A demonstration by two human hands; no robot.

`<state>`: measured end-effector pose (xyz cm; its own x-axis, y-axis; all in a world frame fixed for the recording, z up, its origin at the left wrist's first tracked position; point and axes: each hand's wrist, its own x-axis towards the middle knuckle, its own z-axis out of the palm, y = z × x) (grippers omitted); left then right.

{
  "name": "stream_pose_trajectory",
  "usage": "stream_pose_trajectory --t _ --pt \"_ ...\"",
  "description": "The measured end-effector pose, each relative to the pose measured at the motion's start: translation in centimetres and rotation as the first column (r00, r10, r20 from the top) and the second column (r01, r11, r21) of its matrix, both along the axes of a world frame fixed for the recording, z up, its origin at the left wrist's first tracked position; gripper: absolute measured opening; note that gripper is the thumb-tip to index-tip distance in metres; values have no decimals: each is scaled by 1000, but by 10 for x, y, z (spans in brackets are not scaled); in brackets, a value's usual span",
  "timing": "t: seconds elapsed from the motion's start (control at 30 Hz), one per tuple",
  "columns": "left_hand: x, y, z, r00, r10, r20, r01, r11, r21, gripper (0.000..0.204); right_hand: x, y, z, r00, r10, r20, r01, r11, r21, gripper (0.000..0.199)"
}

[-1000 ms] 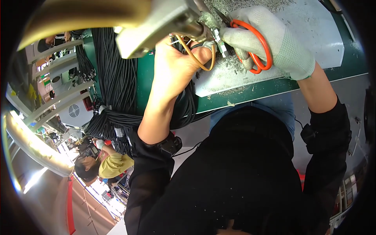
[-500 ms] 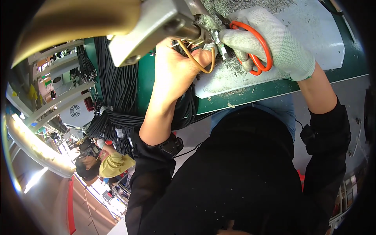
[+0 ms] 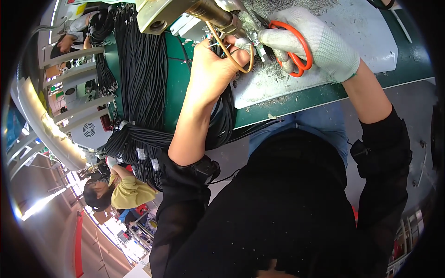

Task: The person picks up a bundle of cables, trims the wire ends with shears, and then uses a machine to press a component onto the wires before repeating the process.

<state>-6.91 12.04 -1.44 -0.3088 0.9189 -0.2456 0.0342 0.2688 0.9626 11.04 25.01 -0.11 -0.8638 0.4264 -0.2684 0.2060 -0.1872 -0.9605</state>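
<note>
Scissors with red handles [image 3: 306, 48] are held by the gloved right hand [image 3: 327, 46], whose fingers are closed about them; whether the blades are parted cannot be told. The bare left hand [image 3: 214, 62] is kept near it, but apart, with the fingers bent; what is pinched there is partly hidden, so its grip cannot be told. A thin tan loop [image 3: 252, 57] is seen across the left thumb. Between the two hands, a small shiny metal piece [image 3: 263, 53] is placed, and just above the left hand a brassy metal cylinder [image 3: 211, 13] is seen. Below the right hand, a white board [image 3: 378, 51], scattered with grey clippings, is laid on the green desk [image 3: 175, 95]. Black cables [image 3: 139, 74] are bundled left of the left hand.
</note>
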Motion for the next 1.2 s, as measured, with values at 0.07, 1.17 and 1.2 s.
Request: stream_pose_trajectory --t 0.07,1.17,1.2 --pt "2 -2 3 1000 -11 -21 10 1000 -4 30 2 -1 1 999 32 -16 -32 999 28 37" --pt "16 -30 16 997 23 70 -24 1000 14 21 19 -46 -13 978 -113 -174 133 986 105 27" --pt "15 -40 14 997 38 67 -39 999 15 21 26 -57 -7 983 -111 -146 130 983 129 25"
